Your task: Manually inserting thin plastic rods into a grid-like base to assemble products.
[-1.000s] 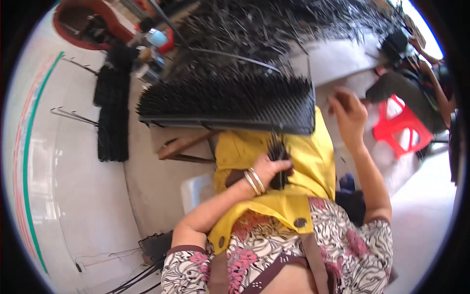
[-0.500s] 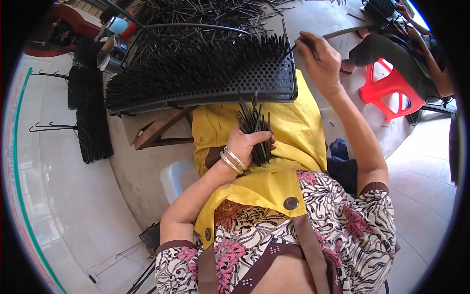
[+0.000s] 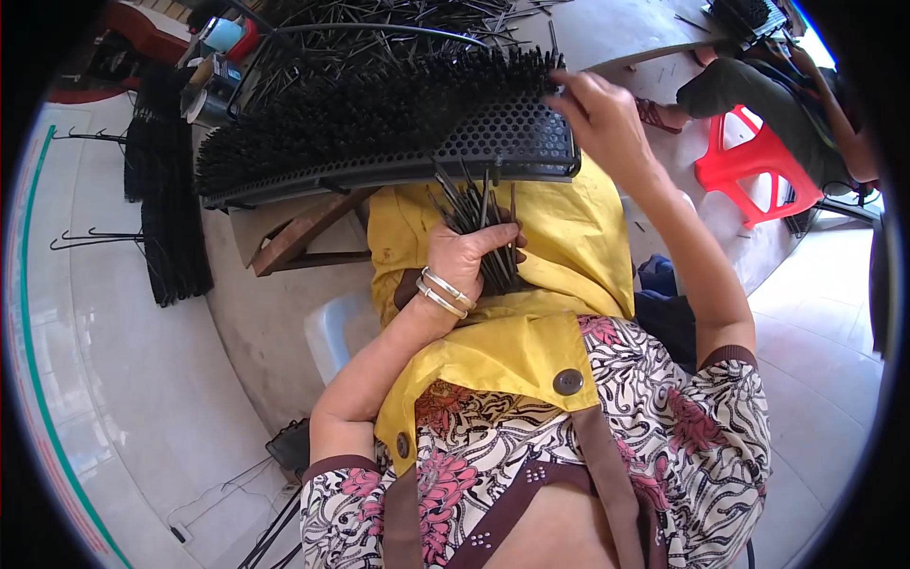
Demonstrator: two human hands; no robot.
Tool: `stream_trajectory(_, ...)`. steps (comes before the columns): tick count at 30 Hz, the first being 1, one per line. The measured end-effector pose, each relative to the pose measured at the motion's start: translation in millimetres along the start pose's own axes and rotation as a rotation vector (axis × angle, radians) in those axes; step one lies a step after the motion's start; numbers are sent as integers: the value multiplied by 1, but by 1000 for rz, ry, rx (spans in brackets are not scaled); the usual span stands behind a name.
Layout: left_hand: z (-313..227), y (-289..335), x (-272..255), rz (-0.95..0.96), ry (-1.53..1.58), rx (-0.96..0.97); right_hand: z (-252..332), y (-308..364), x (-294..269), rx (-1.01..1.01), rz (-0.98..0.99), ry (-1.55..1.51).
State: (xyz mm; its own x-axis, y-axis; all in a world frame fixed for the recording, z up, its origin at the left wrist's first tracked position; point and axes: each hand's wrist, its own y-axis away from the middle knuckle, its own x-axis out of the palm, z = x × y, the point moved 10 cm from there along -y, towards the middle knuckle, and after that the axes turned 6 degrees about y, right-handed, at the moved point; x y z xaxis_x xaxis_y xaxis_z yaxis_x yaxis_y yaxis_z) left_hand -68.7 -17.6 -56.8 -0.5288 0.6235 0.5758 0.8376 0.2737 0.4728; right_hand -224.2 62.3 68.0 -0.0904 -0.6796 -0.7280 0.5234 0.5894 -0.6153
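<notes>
My left hand (image 3: 464, 256), with two bangles at the wrist, is closed around a bundle of thin black sticks (image 3: 474, 204) above my yellow apron (image 3: 569, 256). Just beyond it lies a long black perforated panel (image 3: 517, 128). Dense rows of upright black sticks (image 3: 332, 119) fill its far and left parts, while bare round holes show along the near right part. At the panel's right end, my right hand (image 3: 602, 119) reaches over with its fingers pinched beside the last upright sticks. Whatever those fingertips hold is too small and blurred to make out.
Loose black sticks (image 3: 398, 28) lie heaped behind the panel. A brown wooden support (image 3: 303, 237) stands below it. Dark bristly panels (image 3: 175, 237) with hooks hang at the left. Another person (image 3: 749, 100) is at the far right, near a red stool (image 3: 749, 171).
My right hand has moved slightly down and left, its fingers now closer to the upright sticks. The dark stick seen at its fingertips earlier no longer shows. My left hand still grips the bundle.
</notes>
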Motion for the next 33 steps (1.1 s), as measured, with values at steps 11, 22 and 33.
stream_trajectory(11,-22,4,-18,-23,21,79,32,49,33,608,307,-908)
stream_trajectory(22,-27,7,-25,66,-53,146,-1,-28,-3,217,-333,-454)
stream_trajectory(33,-21,12,-16,108,-160,112,53,-39,25,-175,-80,82)
